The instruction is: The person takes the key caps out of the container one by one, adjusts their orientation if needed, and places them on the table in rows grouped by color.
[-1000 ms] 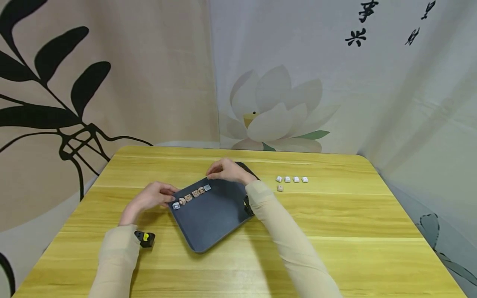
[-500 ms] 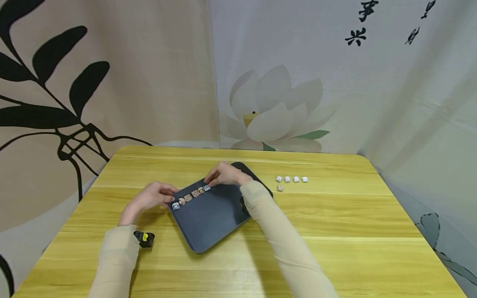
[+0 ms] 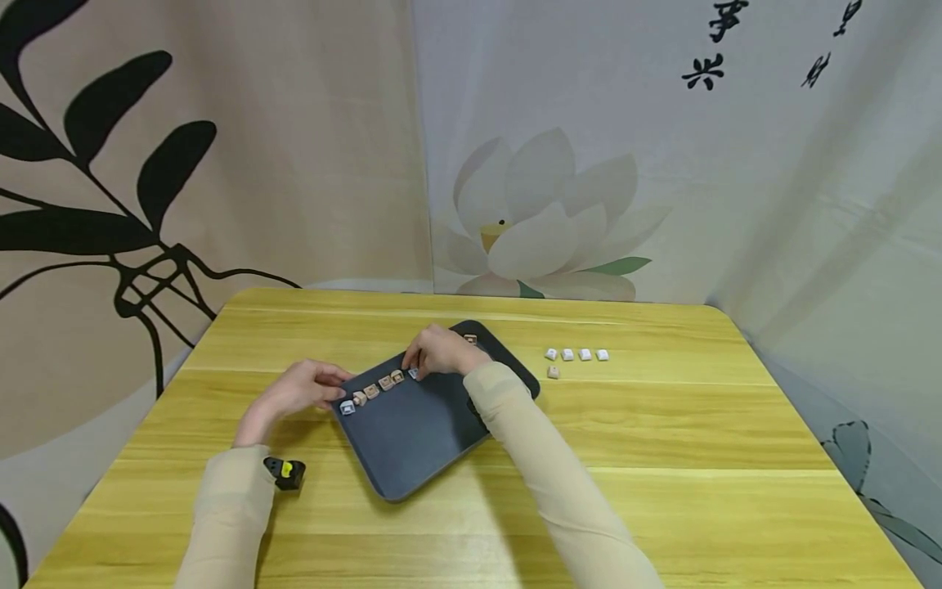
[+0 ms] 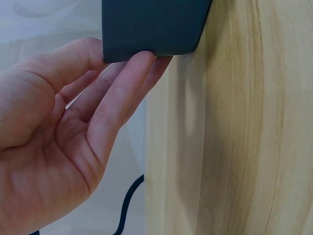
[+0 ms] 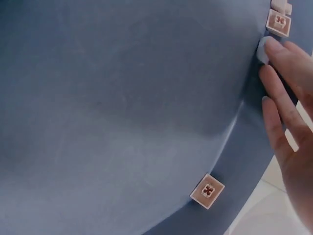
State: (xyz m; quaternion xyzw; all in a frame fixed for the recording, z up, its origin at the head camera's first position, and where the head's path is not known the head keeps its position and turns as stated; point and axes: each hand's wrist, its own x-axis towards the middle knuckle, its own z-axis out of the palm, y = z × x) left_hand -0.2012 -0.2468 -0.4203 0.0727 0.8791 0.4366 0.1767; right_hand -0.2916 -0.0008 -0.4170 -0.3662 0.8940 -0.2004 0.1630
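A dark grey tray point(image 3: 427, 433) lies at an angle on the table, bearing a row of keycaps point(image 3: 371, 391) along its far left edge. My left hand point(image 3: 298, 388) grips the tray's left corner; in the left wrist view, thumb and fingers sit on either side of the tray edge. My right hand point(image 3: 444, 350) reaches over the far rim and pinches a pale keycap point(image 5: 263, 50) at the row's right end, which the fingers partly cover. Apart from the row, a brown keycap point(image 5: 208, 191) lies stem up near the tray's far corner.
Right of the tray, several white keycaps point(image 3: 585, 355) stand in a row on the wooden table point(image 3: 662, 507), with one beige keycap point(image 3: 553, 372) just in front of them. A printed curtain point(image 3: 353, 147) hangs behind the table.
My right hand has come from the tray's far rim down onto the pale keycap, which has shifted slightly right. The brown keycap in the far corner is now uncovered. My left hand stays put.
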